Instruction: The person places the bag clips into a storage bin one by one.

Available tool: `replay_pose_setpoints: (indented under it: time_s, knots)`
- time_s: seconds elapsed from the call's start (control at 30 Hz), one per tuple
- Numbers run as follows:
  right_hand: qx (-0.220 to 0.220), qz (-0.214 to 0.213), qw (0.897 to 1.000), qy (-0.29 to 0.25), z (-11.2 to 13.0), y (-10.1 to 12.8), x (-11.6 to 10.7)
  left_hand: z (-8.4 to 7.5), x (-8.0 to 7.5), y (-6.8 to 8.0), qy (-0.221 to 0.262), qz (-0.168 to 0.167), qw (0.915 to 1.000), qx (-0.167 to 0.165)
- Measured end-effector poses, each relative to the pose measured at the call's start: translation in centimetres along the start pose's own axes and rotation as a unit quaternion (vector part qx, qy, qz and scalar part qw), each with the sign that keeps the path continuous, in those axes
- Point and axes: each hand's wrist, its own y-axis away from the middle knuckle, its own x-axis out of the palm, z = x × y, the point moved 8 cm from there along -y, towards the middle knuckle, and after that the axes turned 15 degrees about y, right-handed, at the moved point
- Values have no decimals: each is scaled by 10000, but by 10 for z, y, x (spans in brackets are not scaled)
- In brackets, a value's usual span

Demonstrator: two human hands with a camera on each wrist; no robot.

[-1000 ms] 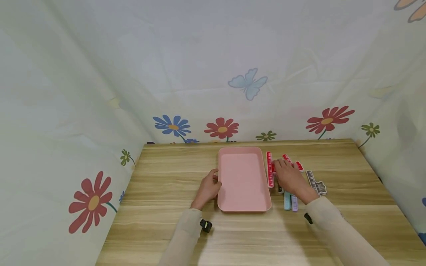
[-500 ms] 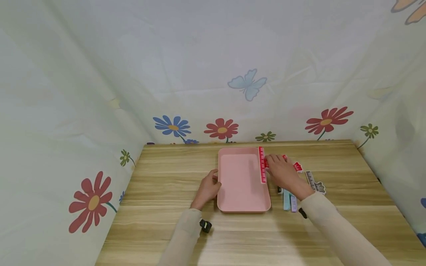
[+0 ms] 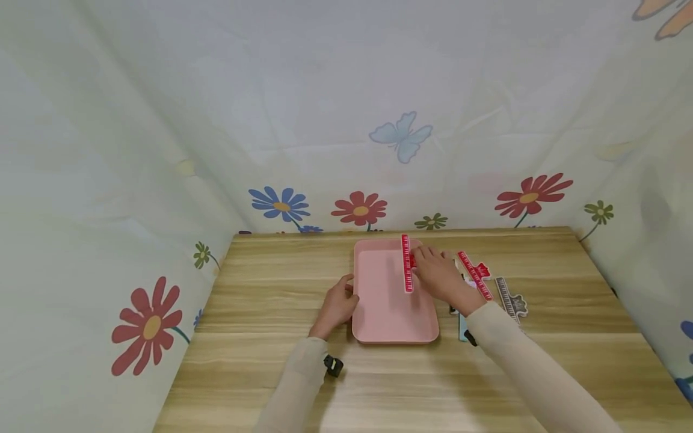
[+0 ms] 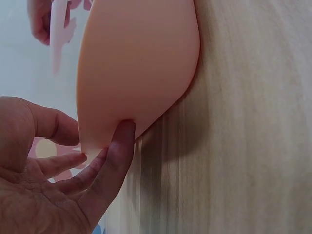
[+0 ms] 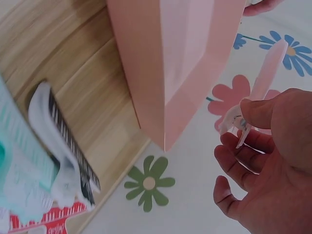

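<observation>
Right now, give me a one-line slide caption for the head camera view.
Right hand holds a red ruler clip over the pink tray while the left hand steadies its edge.

My ruler (image 3: 406, 263) is red with white marks, over a plain pink tray (image 3: 381, 300); the counter (image 3: 271, 361) is light wood grain, the backdrop (image 3: 325, 120) pale with flowers.

Beige long sleeves (image 3: 295, 385), black wrist straps (image 3: 334, 365)

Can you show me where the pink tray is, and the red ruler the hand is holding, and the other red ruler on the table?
pink tray (image 3: 381, 313), head view, bare floor.
held red ruler (image 3: 406, 264), head view, strip's middle.
other red ruler (image 3: 474, 275), head view, middle.
</observation>
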Motion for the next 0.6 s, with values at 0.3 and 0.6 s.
replay_pose_setpoints:
  time_s: [0.3, 0.6]
  knots:
    - [-190, 113, 9997, -40, 14, -17, 15, 0, 0, 1, 24, -54, 10000, 36]
    - [-145, 368, 9991, -156, 26, -36, 23, 0, 1, 0, -49, -91, 9999, 62]
